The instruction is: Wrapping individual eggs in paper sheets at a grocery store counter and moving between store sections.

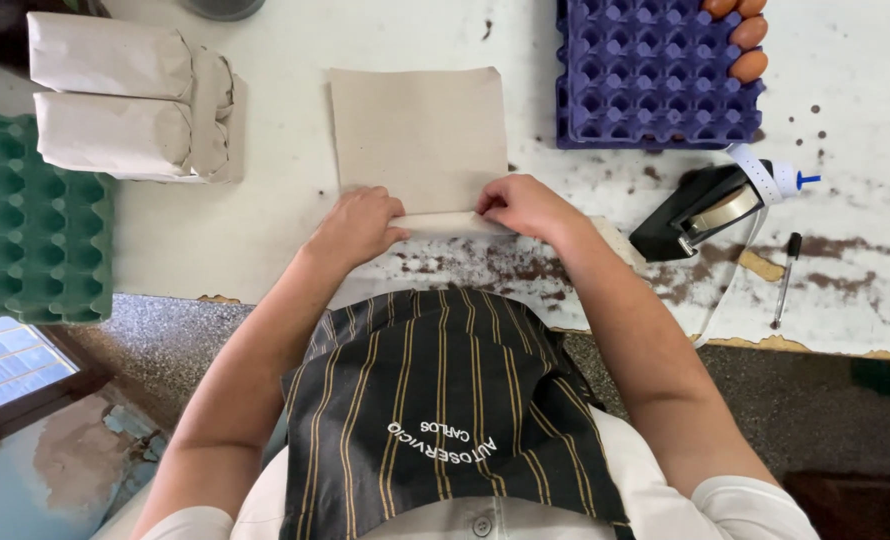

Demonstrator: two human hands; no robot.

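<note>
A brown paper sheet (pixel 417 135) lies flat on the worn white table (pixel 265 220), its near edge rolled over into a fold. My left hand (pixel 357 226) pinches the left end of that fold. My right hand (pixel 525 205) pinches the right end, fingers curled over the paper. Whatever sits under the paper is hidden.
Two wrapped brown paper parcels (pixel 130 95) are stacked at the back left, beside a green egg tray (pixel 30 220). A purple egg tray (pixel 655 75) with brown eggs (pixel 748 40) stands back right. A black tape dispenser (pixel 700 210) and a pen (pixel 787 275) lie to the right.
</note>
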